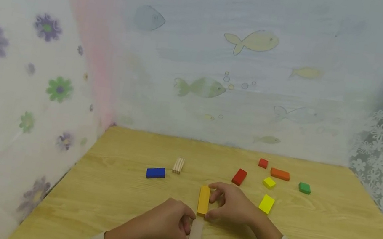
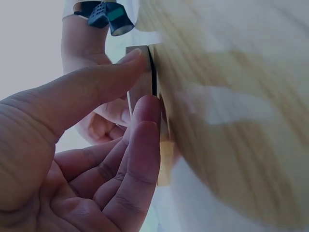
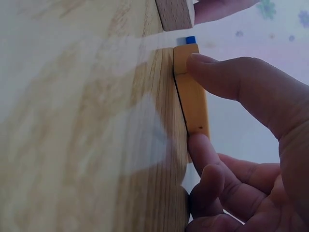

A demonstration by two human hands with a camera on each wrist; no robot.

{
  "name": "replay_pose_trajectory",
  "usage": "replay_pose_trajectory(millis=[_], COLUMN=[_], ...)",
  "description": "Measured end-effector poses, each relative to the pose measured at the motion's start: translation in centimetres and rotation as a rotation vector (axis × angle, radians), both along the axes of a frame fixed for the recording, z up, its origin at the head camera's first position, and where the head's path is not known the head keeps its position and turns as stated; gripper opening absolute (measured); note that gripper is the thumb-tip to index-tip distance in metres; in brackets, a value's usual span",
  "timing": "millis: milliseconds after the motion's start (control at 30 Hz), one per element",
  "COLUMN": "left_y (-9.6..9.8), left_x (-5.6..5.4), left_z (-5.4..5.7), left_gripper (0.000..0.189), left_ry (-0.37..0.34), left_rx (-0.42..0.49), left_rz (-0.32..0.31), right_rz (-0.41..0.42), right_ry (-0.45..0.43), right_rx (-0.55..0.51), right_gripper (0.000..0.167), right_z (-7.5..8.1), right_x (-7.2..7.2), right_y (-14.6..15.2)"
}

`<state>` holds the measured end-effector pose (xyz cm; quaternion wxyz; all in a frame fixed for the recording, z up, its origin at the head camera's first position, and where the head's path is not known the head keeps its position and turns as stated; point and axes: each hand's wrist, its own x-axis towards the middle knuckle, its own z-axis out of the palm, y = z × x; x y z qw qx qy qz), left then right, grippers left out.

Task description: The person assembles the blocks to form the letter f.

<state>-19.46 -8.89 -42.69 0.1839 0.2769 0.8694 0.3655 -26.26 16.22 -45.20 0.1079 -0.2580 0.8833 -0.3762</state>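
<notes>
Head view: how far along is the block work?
Seems early. Done: the beige block and amber block are roughly lined up end to end, though the right wrist view shows a gap. In hand: left hand pinches the beige one, right hand the amber one. Probably left: the unheld others, from blue block to green block, lie scattered.

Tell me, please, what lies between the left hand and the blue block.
Only bare tabletop separates the left hand from the blue block, in the head view.
</notes>
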Motion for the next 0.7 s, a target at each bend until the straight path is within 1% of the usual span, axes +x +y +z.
replay_pose_trajectory(millis=[267, 533, 700], left_y=[0.27, 0.48, 0.31], left_x=[0.02, 0.21, 0.29], left_z=[0.07, 0.01, 0.23], left_gripper=[0.061, 0.063, 0.062], left_ry=[-0.022, 0.022, 0.016], left_rx=[0.019, -0.026, -0.025], left_rz=[0.017, 0.012, 0.018], right_rz=[-0.006, 0.009, 0.004], right_ry=[-0.016, -0.05, -0.062], right_rx=[0.007, -0.022, -0.03], right_gripper=[0.087, 0.087, 0.083], right_z=[0.4, 0.46, 0.32], right_x=[0.12, 0.31, 0.2], right_y=[-0.08, 0.05, 0.13])
